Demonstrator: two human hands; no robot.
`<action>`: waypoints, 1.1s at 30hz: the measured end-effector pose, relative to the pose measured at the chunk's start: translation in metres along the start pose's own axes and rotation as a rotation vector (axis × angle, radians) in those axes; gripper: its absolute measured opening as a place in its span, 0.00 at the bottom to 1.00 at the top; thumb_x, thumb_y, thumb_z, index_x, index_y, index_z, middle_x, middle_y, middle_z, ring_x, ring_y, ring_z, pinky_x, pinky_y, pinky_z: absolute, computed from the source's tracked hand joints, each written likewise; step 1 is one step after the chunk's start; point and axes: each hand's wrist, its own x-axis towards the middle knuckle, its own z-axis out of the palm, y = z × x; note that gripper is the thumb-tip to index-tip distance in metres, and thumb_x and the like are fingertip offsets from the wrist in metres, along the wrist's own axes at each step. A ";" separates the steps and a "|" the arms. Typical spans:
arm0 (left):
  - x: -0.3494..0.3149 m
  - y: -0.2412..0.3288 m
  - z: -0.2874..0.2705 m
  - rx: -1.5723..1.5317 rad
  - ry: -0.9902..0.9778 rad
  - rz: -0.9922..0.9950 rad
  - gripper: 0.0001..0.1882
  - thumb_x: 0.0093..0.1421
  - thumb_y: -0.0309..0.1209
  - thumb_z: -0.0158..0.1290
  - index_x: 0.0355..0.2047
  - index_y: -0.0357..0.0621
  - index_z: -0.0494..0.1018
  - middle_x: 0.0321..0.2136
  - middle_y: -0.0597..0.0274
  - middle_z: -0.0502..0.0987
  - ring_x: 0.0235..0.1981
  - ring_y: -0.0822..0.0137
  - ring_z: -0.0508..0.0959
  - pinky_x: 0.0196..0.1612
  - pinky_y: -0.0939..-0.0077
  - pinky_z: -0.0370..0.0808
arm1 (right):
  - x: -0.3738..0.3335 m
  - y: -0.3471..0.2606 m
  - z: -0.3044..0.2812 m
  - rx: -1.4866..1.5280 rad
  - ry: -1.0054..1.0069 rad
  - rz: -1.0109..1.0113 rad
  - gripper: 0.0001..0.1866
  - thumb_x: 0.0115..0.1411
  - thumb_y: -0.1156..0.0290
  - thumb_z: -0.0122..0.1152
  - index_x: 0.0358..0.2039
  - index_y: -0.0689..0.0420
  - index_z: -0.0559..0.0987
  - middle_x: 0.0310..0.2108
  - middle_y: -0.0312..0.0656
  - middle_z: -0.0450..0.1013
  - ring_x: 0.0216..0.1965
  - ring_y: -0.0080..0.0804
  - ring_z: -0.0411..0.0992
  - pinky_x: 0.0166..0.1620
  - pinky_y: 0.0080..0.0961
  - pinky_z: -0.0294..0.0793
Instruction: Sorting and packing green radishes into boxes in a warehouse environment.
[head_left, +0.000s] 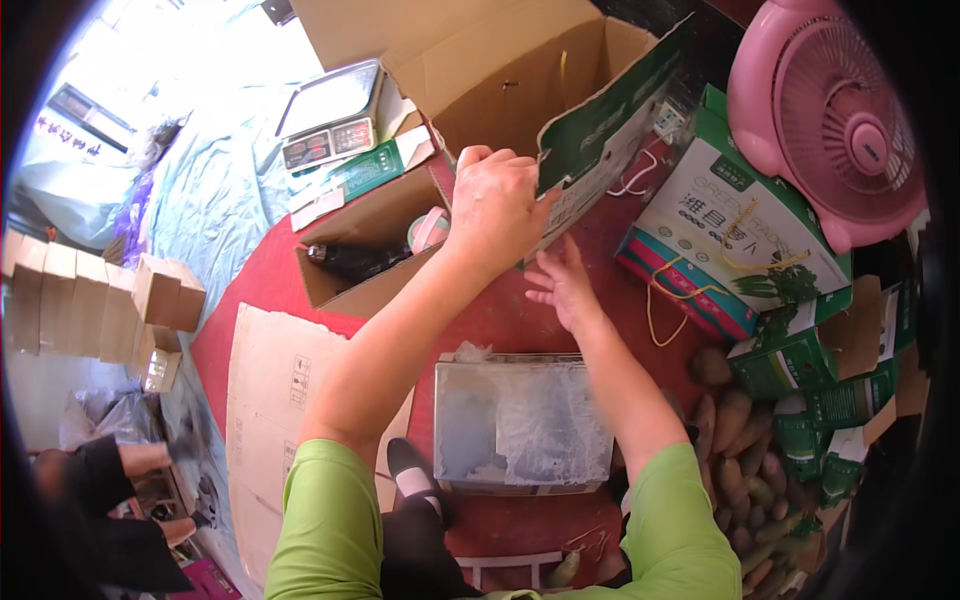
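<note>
A large open cardboard box [500, 105], brown inside with a printed green and white outer side, stands tilted in front of me at the top of the view. My left hand [497, 200] has its fingers curled over the near rim of this box, by the corner. Just below the same side is my right hand [562, 285], fingers apart and nothing in them; whether a fingertip touches the box I cannot tell. Left of my left hand, a smaller open carton [375, 285] holds a dark bottle [355, 262] and a pink and pale green roll [429, 230].
A digital scale [328, 115] stands beyond the carton. Below my hands lies a plastic-covered bin [520, 420], with flattened cardboard [270, 390] to its left. At right are a printed gift box [725, 210], a pink fan [850, 120] and many radish-like roots [735, 420]. Another person's legs [110, 490] show lower left.
</note>
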 end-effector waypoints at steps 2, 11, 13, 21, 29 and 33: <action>-0.003 0.014 -0.025 0.046 0.029 0.019 0.10 0.50 0.32 0.60 0.33 0.43 0.78 0.23 0.53 0.75 0.29 0.51 0.74 0.45 0.60 0.65 | -0.013 -0.020 0.009 -0.031 -0.071 -0.097 0.50 0.57 0.56 0.64 0.69 0.35 0.40 0.65 0.42 0.55 0.55 0.47 0.65 0.45 0.38 0.72; -0.079 0.086 -0.135 0.183 0.252 0.139 0.05 0.44 0.29 0.57 0.25 0.49 0.76 0.19 0.68 0.71 0.26 0.65 0.72 0.39 0.67 0.64 | -0.102 -0.081 0.028 -0.088 -0.227 -0.293 0.44 0.58 0.63 0.60 0.69 0.43 0.45 0.58 0.41 0.64 0.46 0.31 0.72 0.42 0.29 0.71; -0.103 0.104 -0.160 0.220 0.273 0.163 0.06 0.44 0.30 0.57 0.26 0.48 0.77 0.20 0.69 0.72 0.26 0.67 0.72 0.38 0.68 0.63 | -0.121 -0.091 0.022 -0.131 -0.296 -0.347 0.46 0.60 0.63 0.58 0.70 0.45 0.39 0.63 0.48 0.59 0.47 0.37 0.73 0.44 0.33 0.70; -0.243 0.154 -0.279 0.100 0.355 -0.243 0.12 0.44 0.21 0.63 0.31 0.43 0.79 0.29 0.61 0.78 0.29 0.59 0.74 0.42 0.63 0.65 | -0.262 -0.128 0.049 -0.228 -0.202 -0.384 0.38 0.62 0.66 0.57 0.69 0.46 0.51 0.60 0.45 0.63 0.45 0.33 0.74 0.41 0.29 0.72; -0.358 0.216 -0.381 0.201 0.291 -0.423 0.12 0.47 0.19 0.62 0.34 0.41 0.79 0.31 0.61 0.78 0.34 0.58 0.74 0.47 0.63 0.65 | -0.328 -0.114 0.080 -0.516 -0.211 -0.466 0.26 0.63 0.62 0.57 0.60 0.52 0.66 0.53 0.38 0.69 0.44 0.25 0.72 0.40 0.21 0.71; -0.375 0.246 -0.427 0.431 0.164 -0.243 0.12 0.38 0.21 0.61 0.28 0.45 0.78 0.23 0.67 0.72 0.30 0.64 0.71 0.39 0.68 0.61 | -0.349 -0.122 0.115 -0.485 -0.259 -0.558 0.17 0.64 0.63 0.57 0.51 0.52 0.75 0.45 0.32 0.74 0.43 0.20 0.72 0.39 0.20 0.71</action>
